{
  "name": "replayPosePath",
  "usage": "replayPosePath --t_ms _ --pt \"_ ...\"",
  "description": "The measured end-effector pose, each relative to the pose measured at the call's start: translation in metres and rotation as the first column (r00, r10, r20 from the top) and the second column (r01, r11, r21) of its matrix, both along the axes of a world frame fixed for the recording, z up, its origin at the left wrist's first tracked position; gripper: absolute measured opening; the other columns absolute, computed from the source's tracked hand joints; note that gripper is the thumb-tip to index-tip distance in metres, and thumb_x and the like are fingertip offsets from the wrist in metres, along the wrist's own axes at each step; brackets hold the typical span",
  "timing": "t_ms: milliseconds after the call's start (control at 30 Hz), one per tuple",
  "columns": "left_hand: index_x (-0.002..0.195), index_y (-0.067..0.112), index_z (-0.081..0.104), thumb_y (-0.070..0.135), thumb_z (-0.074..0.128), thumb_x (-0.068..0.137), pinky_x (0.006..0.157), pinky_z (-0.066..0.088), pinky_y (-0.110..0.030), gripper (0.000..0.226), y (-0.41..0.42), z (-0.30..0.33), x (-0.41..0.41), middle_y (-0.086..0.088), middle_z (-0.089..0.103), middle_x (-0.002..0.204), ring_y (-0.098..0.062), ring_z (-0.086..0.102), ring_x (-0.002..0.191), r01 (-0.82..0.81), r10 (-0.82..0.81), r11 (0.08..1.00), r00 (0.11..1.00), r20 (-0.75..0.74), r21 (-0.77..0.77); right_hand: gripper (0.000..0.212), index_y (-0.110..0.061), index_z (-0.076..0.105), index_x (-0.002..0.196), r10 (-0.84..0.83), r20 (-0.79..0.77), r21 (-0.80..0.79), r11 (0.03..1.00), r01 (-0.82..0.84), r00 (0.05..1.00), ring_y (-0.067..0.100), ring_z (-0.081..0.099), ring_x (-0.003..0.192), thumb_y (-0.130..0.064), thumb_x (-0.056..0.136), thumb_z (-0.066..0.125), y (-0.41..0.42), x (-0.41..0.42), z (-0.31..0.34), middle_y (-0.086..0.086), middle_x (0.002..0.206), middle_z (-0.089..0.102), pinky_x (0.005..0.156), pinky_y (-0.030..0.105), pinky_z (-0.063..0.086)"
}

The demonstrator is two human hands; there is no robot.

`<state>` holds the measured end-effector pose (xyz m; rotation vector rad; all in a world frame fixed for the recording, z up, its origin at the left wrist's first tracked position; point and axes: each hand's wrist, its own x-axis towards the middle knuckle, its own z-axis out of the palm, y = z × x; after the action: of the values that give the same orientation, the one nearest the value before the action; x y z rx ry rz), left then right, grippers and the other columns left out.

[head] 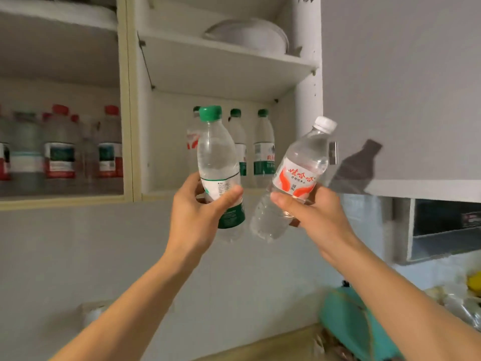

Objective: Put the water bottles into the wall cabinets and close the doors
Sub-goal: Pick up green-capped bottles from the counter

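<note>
Several clear plastic bottles are already standing on the white cabinet's lower shelf (208,190), while just below it the left hand (197,212) is gripping a green-capped bottle (217,162), the right hand (309,217) a white-capped, red-labelled one (299,178), doors (400,95) not yet closed.

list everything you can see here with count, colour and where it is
green-cap bottle: 1, clear with green cap and label, held upright in the left hand
white-cap bottle: 1, clear with white cap and red-white label, tilted in the right hand
green-cap bottles on shelf: at least 3, clear, lower shelf of the open middle cabinet
red-cap bottles: several, blurred, lower shelf of the left cabinet
plates: a stack, white, upper shelf of the middle cabinet
cabinet door: 1, grey, right of the opening
teal object: 1, lower right on the counter
left hand: 1, gripping the green-cap bottle
right hand: 1, gripping the white-cap bottle
</note>
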<state>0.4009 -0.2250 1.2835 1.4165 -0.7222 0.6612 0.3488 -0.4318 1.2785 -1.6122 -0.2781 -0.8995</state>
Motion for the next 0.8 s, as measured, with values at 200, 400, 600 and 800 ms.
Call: replayPosePath --t_ms 200,400,600,800 --pt "0.11 0.03 0.069 0.037 0.086 0.078 0.083 0.059 -0.036 0.037 -0.011 0.073 0.02 0.013 0.075 0.096 -0.007 0.07 0.093 -0.081 0.081 0.997 0.995 0.057 -0.008 0.031 -0.03 0.072 0.1 -0.059 0.075 -0.044 0.997 0.062 0.995 -0.002 0.071 0.084 -0.037 0.075 0.088 -0.025 0.026 0.071 -0.019 0.092 0.077 0.074 0.028 0.056" --pt "0.11 0.034 0.061 0.039 0.084 0.078 0.063 0.043 -0.019 0.04 -0.013 0.105 0.065 0.019 0.067 0.094 0.002 0.062 0.084 -0.308 0.305 0.95 0.951 0.048 0.048 0.035 -0.031 0.072 0.098 -0.124 0.042 -0.029 0.992 0.125 0.991 0.008 0.072 0.088 -0.044 0.071 0.09 -0.055 0.076 0.091 -0.017 0.09 0.077 0.08 0.036 0.058" --pt "0.109 0.028 0.061 0.039 0.085 0.078 0.067 0.046 -0.026 0.041 -0.002 0.103 0.115 0.012 0.066 0.1 -0.008 0.063 0.088 -0.396 0.401 0.915 0.913 -0.078 0.071 0.033 -0.031 0.068 0.098 -0.098 -0.045 -0.092 0.991 0.094 0.994 0.01 0.069 0.092 -0.038 0.074 0.089 -0.072 0.119 0.104 -0.011 0.095 0.075 0.074 0.03 0.053" --pt "0.12 0.025 0.058 0.047 0.077 0.085 0.063 0.043 -0.025 0.046 0.002 0.099 0.149 0.005 0.067 0.11 -0.012 0.062 0.089 -0.424 0.427 0.904 0.888 -0.172 0.055 0.03 -0.029 0.065 0.097 -0.141 -0.106 -0.19 0.974 0.119 0.984 0.011 0.066 0.089 -0.043 0.079 0.085 -0.073 0.149 0.114 -0.01 0.094 0.071 0.069 0.029 0.05"
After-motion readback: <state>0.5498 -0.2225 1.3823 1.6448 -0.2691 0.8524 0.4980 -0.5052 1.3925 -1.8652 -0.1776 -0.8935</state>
